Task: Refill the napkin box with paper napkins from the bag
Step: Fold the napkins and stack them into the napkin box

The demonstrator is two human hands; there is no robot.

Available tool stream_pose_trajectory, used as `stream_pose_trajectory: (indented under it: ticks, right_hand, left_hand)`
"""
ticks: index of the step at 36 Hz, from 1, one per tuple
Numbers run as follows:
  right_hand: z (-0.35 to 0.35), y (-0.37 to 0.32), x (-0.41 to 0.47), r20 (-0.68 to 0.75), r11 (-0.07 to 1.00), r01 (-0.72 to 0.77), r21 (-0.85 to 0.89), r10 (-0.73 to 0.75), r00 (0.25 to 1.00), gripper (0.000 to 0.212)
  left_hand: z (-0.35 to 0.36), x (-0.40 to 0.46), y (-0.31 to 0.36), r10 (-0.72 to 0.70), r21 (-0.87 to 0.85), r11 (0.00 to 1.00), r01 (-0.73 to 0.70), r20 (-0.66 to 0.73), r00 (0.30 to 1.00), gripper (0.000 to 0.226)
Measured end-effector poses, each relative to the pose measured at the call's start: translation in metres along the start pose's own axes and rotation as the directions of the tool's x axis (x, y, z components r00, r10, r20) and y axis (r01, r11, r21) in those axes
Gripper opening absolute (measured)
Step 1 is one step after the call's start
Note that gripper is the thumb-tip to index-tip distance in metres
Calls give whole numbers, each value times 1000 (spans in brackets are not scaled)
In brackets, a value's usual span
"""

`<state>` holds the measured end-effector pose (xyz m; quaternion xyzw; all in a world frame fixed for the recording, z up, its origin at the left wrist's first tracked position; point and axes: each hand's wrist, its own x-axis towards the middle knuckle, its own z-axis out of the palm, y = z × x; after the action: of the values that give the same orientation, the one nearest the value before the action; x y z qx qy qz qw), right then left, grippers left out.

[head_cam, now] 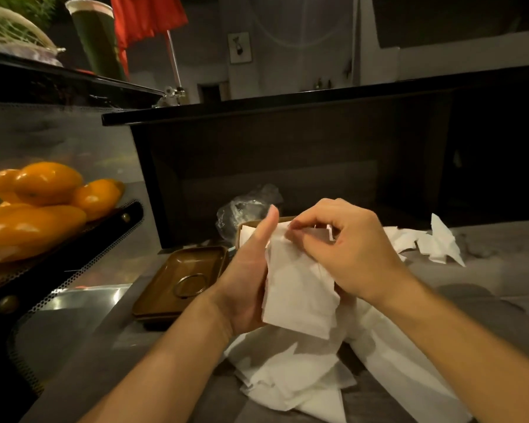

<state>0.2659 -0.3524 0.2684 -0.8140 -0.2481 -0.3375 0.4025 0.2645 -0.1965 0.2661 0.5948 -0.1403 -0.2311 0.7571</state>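
White napkins [300, 291] stand squared in the left hand [251, 279], thumb clamped along one edge, while the right hand [348, 248] pinches the stack's top corner, apparently aligning it for the box [251, 232] just behind. Loose napkins litter the worktop [486, 288]; the emptied bag [245, 209] lies beyond.

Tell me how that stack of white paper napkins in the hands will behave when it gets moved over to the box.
The stack of white paper napkins probably flops: its lower edge hangs unsupported below the left hand. It looks light. Sheets may slide apart, since the edges already sit uneven where the right hand pinches the top.
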Motion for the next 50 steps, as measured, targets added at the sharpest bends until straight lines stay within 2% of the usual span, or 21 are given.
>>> stream_pose_trajectory:
  ticks: [3,5,6,7,9,12,16,19,21,23,26,29,31,35,40,41,43,45,48,50]
  right_hand:
    - [3,2,1,-96,996,61,-72,-67,993,10]
    - [-2,1,4,-174,1000,-2,-29,-3,985,6]
    - [-7,1,5,-180,997,-81,17,83,980,2]
    - [-12,2,6,-148,983,-175,62,182,972,10]
    - [-22,5,5,13,929,-340,144,342,940,26]
    - [-25,7,-1,191,885,-432,175,400,896,28]
    - [-22,9,-3,238,893,-406,192,359,902,10]
    - [-24,13,-3,145,942,-317,107,301,943,5]
    - [-24,14,-4,73,973,-228,-15,229,971,6]
    - [-25,14,-5,42,986,-151,-65,154,987,9]
    - [-29,9,-4,80,992,-111,63,105,991,14]
    - [-34,-1,-1,165,929,-185,320,137,977,20]
    - [-33,-1,0,169,907,-217,361,165,972,20]
    - [-19,10,-2,104,965,-207,159,192,976,5]
    - [-14,13,-4,30,982,-188,-6,188,982,8]
    - [-14,12,-4,25,982,-188,-19,188,982,9]
    - [-12,14,-3,26,980,-196,-22,197,980,10]
    - [-15,13,-2,72,971,-237,11,236,969,10]
    - [-24,12,-1,342,932,-340,125,281,897,38]
    - [-28,12,-2,468,943,-306,131,213,857,40]
  left_hand:
    - [1,-2,-2,12,22,1000,-12,-22,1000,48]
    - [-1,-1,-2,7,49,999,-4,-57,998,44]
    - [-2,-1,-1,4,64,998,0,-77,997,43]
    - [-5,0,-1,9,74,997,-2,-93,996,42]
    - [-10,1,-1,25,71,997,-17,-116,993,40]
    - [-12,3,-1,41,81,996,-32,-119,992,52]
    - [-8,2,-1,36,92,995,-28,-79,996,56]
    - [-6,-1,1,27,54,998,-23,-69,997,60]
    - [-6,-1,1,29,25,999,-27,-85,996,56]
    - [-5,-1,1,26,15,1000,-25,-105,994,52]
    - [-4,-1,1,40,42,999,-35,-132,990,52]
    - [-1,-3,2,87,80,994,-78,-126,988,46]
    - [-1,-4,3,106,78,992,-98,-96,990,36]
    - [0,-3,0,62,35,998,-59,-75,995,45]
    - [2,-4,2,13,-9,1000,-13,-37,999,63]
    - [1,-5,2,17,-6,1000,-17,-17,1000,61]
    - [1,-7,3,30,56,998,-31,15,999,43]
    - [-1,-8,2,33,160,987,-31,-8,999,30]
    - [-5,-7,1,51,338,940,-39,-25,998,35]
    - [-5,-5,1,58,447,893,-46,-12,998,36]
